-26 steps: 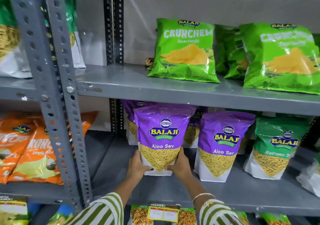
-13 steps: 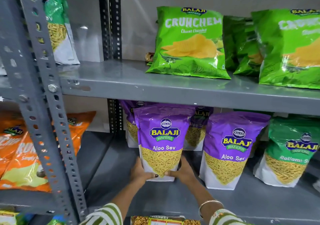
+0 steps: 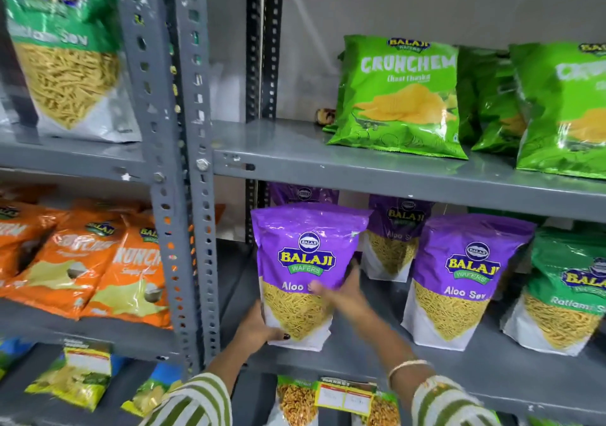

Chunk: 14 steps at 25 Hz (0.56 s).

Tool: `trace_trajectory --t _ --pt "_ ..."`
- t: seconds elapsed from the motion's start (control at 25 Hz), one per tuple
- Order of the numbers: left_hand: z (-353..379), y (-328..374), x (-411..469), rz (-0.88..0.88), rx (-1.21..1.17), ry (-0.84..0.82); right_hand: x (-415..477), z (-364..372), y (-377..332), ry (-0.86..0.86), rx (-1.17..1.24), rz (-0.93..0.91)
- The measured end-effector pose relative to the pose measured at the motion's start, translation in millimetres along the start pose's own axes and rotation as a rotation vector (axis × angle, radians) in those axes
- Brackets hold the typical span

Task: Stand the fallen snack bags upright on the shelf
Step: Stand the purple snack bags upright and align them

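Observation:
A purple Balaji Aloo Sev bag (image 3: 305,248) stands upright near the front left of the grey middle shelf (image 3: 360,365). My left hand (image 3: 259,327) grips its lower left corner, thumb on the front. My right hand (image 3: 344,294) is blurred at the bag's right edge at mid height, with fingers across the front and thumb up beside the edge. Whether it grips the bag is unclear. A second purple Aloo Sev bag (image 3: 465,261) stands upright to the right, and another purple bag (image 3: 393,229) stands behind, between them.
A green Ratlami Sev bag (image 3: 567,297) stands at the far right of the same shelf. Green Crunchem bags (image 3: 400,97) lean on the shelf above. A perforated grey post (image 3: 183,196) borders the bay on the left, with orange bags (image 3: 98,261) beyond it.
My right hand has risen from the bag's lower right corner to its mid right edge. The left hand stays at the lower left corner. The view has shifted left.

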<state>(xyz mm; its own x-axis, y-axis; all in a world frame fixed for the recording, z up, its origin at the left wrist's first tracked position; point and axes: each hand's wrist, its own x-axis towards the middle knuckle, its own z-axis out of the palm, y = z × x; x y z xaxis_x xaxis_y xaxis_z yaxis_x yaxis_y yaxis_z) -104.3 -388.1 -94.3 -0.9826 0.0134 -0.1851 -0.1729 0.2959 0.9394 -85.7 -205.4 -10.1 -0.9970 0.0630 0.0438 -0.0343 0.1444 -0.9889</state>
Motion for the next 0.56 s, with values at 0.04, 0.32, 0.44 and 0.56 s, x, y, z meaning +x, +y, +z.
trace_trajectory --t 0.04,0.32,0.44,0.56 --pt "-3 -1 -1 -0.002 0.002 -0.004 8 0 -32 0.152 -0.053 -0.104" --pt "-5 -2 -3 -0.016 0.107 0.013 37 44 -167 -0.094 -1.042 -0.207" --pt "-4 0 -4 -0.022 0.099 0.008 39 62 -170 -0.266 -1.11 -0.307" --pt "-4 -1 -1 -0.017 0.09 -0.007 41 70 -163 -0.264 -1.277 -0.417"
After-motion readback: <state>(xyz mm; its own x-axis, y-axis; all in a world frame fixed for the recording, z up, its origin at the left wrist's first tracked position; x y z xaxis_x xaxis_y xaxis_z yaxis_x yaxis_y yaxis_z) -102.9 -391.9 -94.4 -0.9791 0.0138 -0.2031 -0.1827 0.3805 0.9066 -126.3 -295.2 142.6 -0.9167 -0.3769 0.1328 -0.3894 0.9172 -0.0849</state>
